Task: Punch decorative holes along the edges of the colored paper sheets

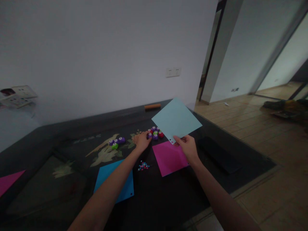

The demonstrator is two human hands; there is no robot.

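Note:
My right hand (187, 148) pinches the lower corner of a pale blue square sheet of paper (176, 120), which is raised and tilted above the table. Small dark dots show near that corner. My left hand (141, 141) reaches to a cluster of small purple, red and green pieces with white eye-like spots; its fingers close on a purple eye piece (149, 136) at the cluster's left edge. Beside it are a green piece (155, 132) and a red piece (161, 134). Under my right hand lies a bright pink sheet (168, 158).
A blue sheet (127, 183) lies partly beneath my left forearm. Several tiny coloured beads (143, 166) form a pile. More eye pieces (117, 141) are at left, an orange-brown bar (152, 106) at the back, a dark flat object (218, 154) at right, and another pink sheet (9, 182) far left.

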